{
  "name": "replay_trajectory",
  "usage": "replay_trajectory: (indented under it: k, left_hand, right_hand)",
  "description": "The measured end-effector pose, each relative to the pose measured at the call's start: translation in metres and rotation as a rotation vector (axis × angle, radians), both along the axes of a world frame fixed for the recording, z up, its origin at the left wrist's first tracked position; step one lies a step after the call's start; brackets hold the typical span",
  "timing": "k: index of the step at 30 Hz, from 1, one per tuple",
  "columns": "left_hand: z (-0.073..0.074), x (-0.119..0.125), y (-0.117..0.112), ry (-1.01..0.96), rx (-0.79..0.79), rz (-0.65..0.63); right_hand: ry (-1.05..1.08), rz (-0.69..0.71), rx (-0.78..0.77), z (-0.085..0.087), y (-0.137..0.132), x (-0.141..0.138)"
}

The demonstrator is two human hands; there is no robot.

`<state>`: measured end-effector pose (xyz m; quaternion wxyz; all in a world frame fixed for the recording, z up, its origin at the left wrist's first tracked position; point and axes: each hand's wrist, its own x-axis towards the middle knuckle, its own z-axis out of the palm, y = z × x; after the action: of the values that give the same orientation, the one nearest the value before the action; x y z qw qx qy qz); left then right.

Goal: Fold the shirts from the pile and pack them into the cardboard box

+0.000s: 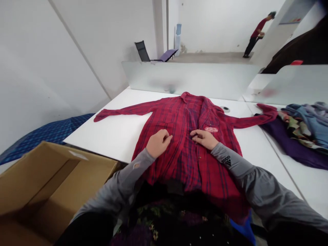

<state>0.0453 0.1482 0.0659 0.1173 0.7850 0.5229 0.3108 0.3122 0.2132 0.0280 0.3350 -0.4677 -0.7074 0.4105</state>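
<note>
A red and navy plaid shirt [166, 119] lies front side up before me, sleeves spread to both sides, its front partly unfastened. A pale printed patch [211, 130] marks its chest on the right. Over the left front panel is my left hand [157, 143], fingers curled in, with no cloth visibly caught in them. My right hand [205, 138] pinches the shirt at the edge of the front opening, thumb and fingers together. The shirt's hem hangs over the near table edge against my body.
The shirt lies on a white table [112, 133]. An open cardboard box [69, 177] stands at the near left. Folded clothes [302, 133] are piled at the right. A frosted partition [194, 78] lines the back, with a tape roll [225, 109] near it. A person [258, 32] stands far behind.
</note>
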Motion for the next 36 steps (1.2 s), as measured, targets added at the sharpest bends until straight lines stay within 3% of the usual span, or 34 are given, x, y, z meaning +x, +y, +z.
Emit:
replay_trajectory:
  k: [4,7,11,20,24,32,36]
  left_hand:
    - [-0.010,-0.009,-0.097,0.247,0.065,-0.062]
    - [-0.026,-0.007,-0.127,0.451,0.058,-0.065]
    - [-0.033,-0.004,-0.128,0.550,0.038,-0.027]
    - [-0.011,-0.016,-0.124,0.560,-0.060,-0.118]
    - [-0.009,-0.021,-0.117,0.534,-0.159,-0.133]
    - [-0.012,-0.033,-0.102,0.306,-0.353,-0.125]
    - [-0.011,-0.037,-0.099,0.231,-0.373,-0.141]
  right_hand:
    - [0.091,-0.054,0.022,-0.005,-0.003,-0.001]
    - [0.115,-0.084,0.065,-0.005,-0.006,-0.003]
    - [0.124,-0.048,0.048,-0.004,-0.005,-0.001]
    - [0.168,0.001,0.008,-0.005,-0.002,0.003]
    - [0.182,0.007,0.011,-0.004,-0.002,0.004]
    - [0.191,0.017,0.001,-0.005,-0.001,0.005]
    - [0.186,0.026,0.001,-0.006,-0.001,0.006]
